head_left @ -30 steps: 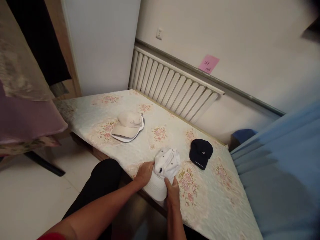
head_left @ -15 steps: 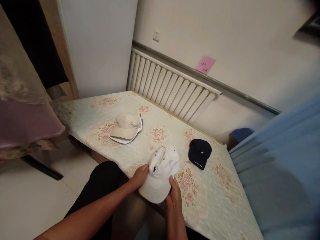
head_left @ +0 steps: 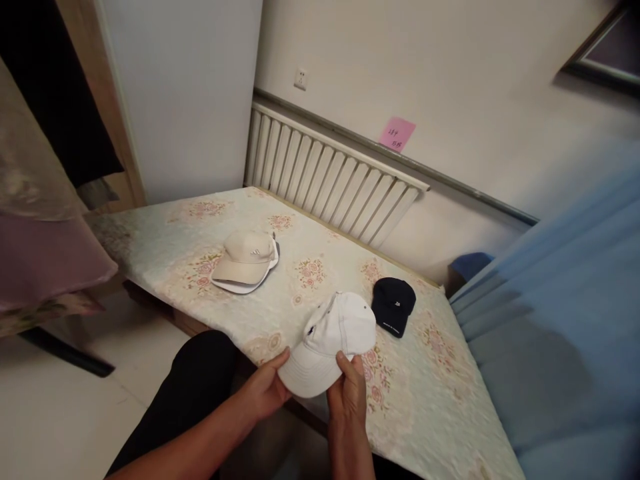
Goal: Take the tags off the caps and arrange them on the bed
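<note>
A white baseball cap point(head_left: 335, 333) with a small dark logo is held above the near edge of the table, its brim toward me. My left hand point(head_left: 270, 387) grips the left edge of the brim, thumb on top. My right hand point(head_left: 347, 387) is closed on the cap's right side where brim meets crown; its fingers are partly hidden underneath. Farther left on the table lies a beige cap point(head_left: 245, 253), stacked over a white cap point(head_left: 250, 287) of which only edges show. A navy cap point(head_left: 393, 303) with white lettering rests to the right.
The table wears a flowered cloth point(head_left: 310, 273). Behind it are a radiator point(head_left: 330, 177) and a wall with a pink note point(head_left: 397, 133). A blue curtain point(head_left: 560, 333) hangs at the right, and clothes point(head_left: 45, 200) hang at the left. My knee point(head_left: 200, 373) is by the near edge.
The white cap has turned, its crown swinging to the right. My left hand has shifted from the crown's side down to the brim. The view has moved slightly.
</note>
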The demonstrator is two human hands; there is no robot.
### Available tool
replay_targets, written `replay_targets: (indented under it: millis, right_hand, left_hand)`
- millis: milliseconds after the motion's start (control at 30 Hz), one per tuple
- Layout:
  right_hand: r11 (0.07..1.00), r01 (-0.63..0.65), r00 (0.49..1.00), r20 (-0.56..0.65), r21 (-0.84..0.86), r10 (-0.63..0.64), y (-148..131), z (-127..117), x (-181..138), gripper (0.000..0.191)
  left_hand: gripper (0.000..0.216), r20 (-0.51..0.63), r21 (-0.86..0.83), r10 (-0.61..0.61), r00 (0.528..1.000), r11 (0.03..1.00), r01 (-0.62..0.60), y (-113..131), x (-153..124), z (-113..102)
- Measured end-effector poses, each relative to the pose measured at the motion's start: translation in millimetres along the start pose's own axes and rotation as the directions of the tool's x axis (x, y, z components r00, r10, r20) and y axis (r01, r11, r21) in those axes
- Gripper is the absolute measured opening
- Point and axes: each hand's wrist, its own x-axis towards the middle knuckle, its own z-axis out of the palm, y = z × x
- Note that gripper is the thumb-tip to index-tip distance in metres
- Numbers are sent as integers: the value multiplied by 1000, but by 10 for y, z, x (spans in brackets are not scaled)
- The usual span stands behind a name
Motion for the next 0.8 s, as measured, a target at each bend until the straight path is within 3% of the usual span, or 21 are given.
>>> replay_targets:
  millis: [100,400,533,667,800]
  right_hand:
    - [1000,-13,999,-39,-1,13,-9,13,-40,61]
    - [997,52,998,-45,55,-50,-169,35,-31,58]
    - [990,118,992,-61,81,-113,-271,56,-45,61]
    - [982,167,983,-95,92,-158,-293,100,-69,63]
    - [976,215,976,-34,40,-213,-263,141,-96,64]
  left_hand:
    - [47,-48,-67,36,998,997,-39,-21,-40,76]
    - [36,-101,-22,-70,992,997,68,61,-17,13]
    - [31,-75,-52,-112,991,993,109,115,-27,-16]
    - [35,5,-156,-17,1000,988,18,119,-112,67]
    - [41,107,-220,28,994,975,-4,60,-270,213]
